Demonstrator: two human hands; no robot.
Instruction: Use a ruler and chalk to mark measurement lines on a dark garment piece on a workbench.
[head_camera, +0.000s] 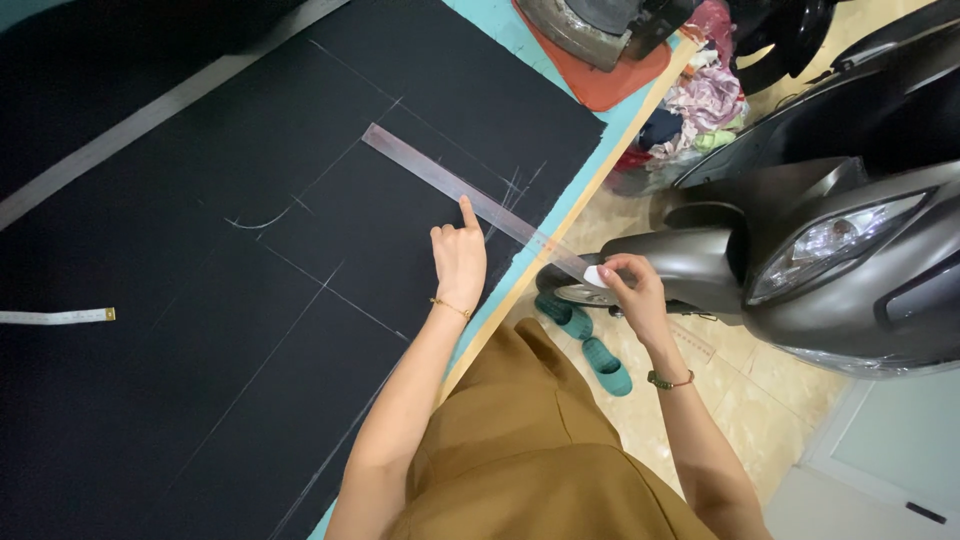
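Matt black cloth (200, 300), clear glossy plastic ruler (440, 180), smooth white chalk (595, 276), glossy grey scooter bodywork (850, 280)

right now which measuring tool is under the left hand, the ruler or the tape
The clear ruler, pinned by the left hand; the white tape measure lies untouched at the cloth's far left.

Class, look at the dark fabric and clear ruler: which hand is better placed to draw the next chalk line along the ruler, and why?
Probably the right hand: it holds the white chalk at the ruler end, while the left hand presses the ruler onto the fabric.
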